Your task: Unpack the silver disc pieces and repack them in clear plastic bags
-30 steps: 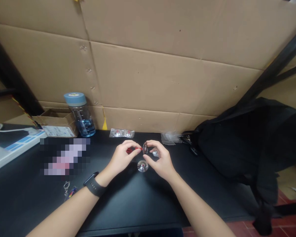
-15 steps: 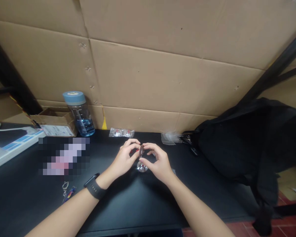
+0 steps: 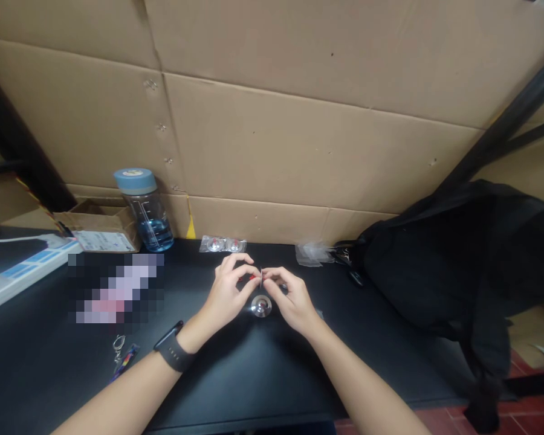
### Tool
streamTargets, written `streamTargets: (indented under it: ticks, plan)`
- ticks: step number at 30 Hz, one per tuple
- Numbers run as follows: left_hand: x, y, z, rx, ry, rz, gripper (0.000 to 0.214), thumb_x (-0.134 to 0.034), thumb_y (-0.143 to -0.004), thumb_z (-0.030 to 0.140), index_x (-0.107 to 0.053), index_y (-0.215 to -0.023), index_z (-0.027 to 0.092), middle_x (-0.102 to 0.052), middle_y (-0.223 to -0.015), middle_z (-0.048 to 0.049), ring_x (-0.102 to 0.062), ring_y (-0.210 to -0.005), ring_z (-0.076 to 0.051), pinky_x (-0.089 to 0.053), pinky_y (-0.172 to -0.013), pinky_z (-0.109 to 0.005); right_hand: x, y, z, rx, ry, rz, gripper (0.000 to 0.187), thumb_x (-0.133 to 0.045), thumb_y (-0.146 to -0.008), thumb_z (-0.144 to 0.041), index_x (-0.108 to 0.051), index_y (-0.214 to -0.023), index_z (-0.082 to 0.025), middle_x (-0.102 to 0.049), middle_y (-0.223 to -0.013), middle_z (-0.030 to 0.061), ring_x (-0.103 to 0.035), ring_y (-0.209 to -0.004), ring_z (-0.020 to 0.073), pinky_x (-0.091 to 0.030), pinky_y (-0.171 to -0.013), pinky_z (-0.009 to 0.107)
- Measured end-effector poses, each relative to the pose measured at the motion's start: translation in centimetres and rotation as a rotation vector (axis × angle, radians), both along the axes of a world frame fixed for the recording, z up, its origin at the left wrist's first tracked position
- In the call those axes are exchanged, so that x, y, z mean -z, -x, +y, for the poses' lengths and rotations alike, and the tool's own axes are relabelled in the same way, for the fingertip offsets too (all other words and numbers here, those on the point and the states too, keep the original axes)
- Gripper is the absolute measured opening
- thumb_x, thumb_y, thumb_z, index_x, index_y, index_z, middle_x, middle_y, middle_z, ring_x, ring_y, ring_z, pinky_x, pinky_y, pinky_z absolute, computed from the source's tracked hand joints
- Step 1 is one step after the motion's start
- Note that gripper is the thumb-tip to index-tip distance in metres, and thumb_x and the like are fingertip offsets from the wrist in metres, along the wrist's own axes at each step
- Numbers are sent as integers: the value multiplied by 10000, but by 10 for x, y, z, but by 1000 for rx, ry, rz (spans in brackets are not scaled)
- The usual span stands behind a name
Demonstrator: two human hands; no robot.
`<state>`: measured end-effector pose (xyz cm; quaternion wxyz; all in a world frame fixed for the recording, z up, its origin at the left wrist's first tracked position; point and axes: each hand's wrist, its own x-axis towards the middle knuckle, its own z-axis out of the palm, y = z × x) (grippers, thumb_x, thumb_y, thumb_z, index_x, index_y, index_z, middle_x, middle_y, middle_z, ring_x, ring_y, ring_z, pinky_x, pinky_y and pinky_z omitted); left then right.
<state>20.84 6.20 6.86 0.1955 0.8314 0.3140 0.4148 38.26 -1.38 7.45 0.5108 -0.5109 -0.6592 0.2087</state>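
Observation:
Between my two hands stands a thin round disc (image 3: 261, 278), seen almost edge-on. My left hand (image 3: 233, 287) pinches it from the left with thumb and forefinger, the other fingers loosely bent. From the right, the thumb and fingertips of my right hand (image 3: 291, 296) close against the same disc. A small red part (image 3: 252, 277) shows by my left fingertips; its shape is mostly hidden. Just below my fingers, a shiny round metal piece (image 3: 261, 306) with a raised centre lies on the black table (image 3: 236, 374).
Packaged round pieces (image 3: 225, 244) and clear plastic bags (image 3: 314, 254) lie along the cardboard wall (image 3: 272, 151). At left are a water bottle (image 3: 150, 214), a small box (image 3: 104, 226), a power strip (image 3: 36, 266) and a keyring (image 3: 118, 345). A black backpack (image 3: 462, 260) fills the right.
The disc has turned from a slanted view to nearly edge-on. My right fingers have shifted onto its right side, and the metal piece below shows more fully.

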Motion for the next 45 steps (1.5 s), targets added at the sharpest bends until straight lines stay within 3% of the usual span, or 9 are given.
streamTargets:
  ticks: [2,8,14,19,25,32,35,38,45]
  plan:
    - [-1,1,-1,-24,-47,15,124,-603,-914,325,-704,-892,258,-588,-1189,-63,-515,-1180,-279,-381,-1016,-457,-2,-2,0,-12,-2,-48,188,-500,-996,-344,-658,-1007,-241,-688,-1138,63,-651,-1039,200,-521,-894,339]
    - [-2,1,-3,-5,-79,21,128,-609,-913,336,-709,-889,259,-601,-1156,-58,-527,-1156,-266,-374,-1007,-435,-2,-3,0,-37,-31,-151,127,-508,-984,-276,-629,-971,-238,-622,-1148,69,-606,-1082,191,-507,-902,313]
    - [-9,5,-3,48,13,-58,233,-487,-979,339,-635,-1142,262,-585,-1222,-64,-534,-1165,-234,-389,-1000,-407,-3,-6,0,-13,-3,-252,107,-547,-954,-234,-643,-906,-228,-580,-1189,69,-560,-1155,206,-438,-1013,373]
    - [-3,5,-1,90,-84,208,177,-642,-873,340,-718,-1028,303,-594,-1247,-40,-462,-1224,-286,-341,-975,-457,0,-10,1,4,-10,-290,90,-565,-931,-201,-648,-900,-221,-570,-1202,72,-532,-1173,211,-410,-1034,390]
    - [9,2,5,124,-107,262,138,-640,-899,357,-764,-941,313,-634,-1209,-36,-446,-1218,-281,-319,-946,-451,-3,-14,1,-24,6,-323,103,-563,-932,-187,-651,-886,-214,-570,-1198,66,-525,-1149,204,-408,-1016,380]
    - [10,1,6,153,-95,272,101,-646,-899,321,-742,-910,292,-682,-1106,-21,-480,-1166,-257,-293,-913,-410,-5,-15,1,-35,42,-371,99,-568,-943,-204,-643,-879,-214,-617,-1121,38,-570,-1038,173,-416,-954,330]
    - [7,4,10,88,-82,291,119,-613,-924,318,-728,-917,287,-705,-1040,-11,-526,-1102,-240,-273,-864,-387,-1,-14,0,-34,98,-414,56,-640,-908,-254,-647,-951,-219,-641,-1002,23,-597,-901,153,-444,-831,274]
    - [4,8,17,-10,-23,282,178,-548,-964,344,-711,-940,277,-726,-997,-8,-586,-982,-209,-260,-817,-366,4,-12,-2,-102,184,-555,181,-743,-825,-280,-675,-985,-230,-662,-937,8,-604,-802,146,-427,-708,241]
    - [-2,13,23,-75,22,270,180,-524,-969,323,-693,-928,279,-741,-982,15,-620,-962,-202,-254,-832,-366,10,-10,-1,-96,190,-713,82,-693,-839,-149,-704,-845,-230,-695,-874,-1,-611,-778,140,-373,-645,228]
